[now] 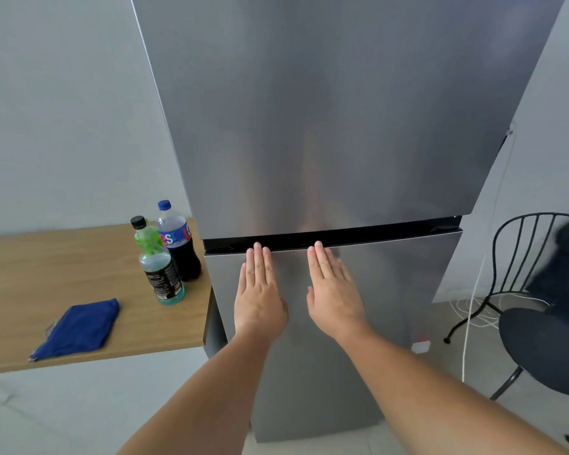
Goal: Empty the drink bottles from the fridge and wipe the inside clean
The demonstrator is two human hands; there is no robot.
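A tall silver fridge fills the middle of the head view, both doors closed, a dark gap between upper and lower door. My left hand and my right hand lie flat, fingers straight and together, on the top of the lower door, fingertips just under the gap. Neither holds anything. Two drink bottles stand on the wooden table left of the fridge: a green one with a black cap and a dark cola one with a blue cap. A folded blue cloth lies nearer the table's front edge.
A black metal chair stands to the right of the fridge, with a dark item on its back. White cords trail on the floor beside it. Grey walls stand behind; pale floor lies below the table.
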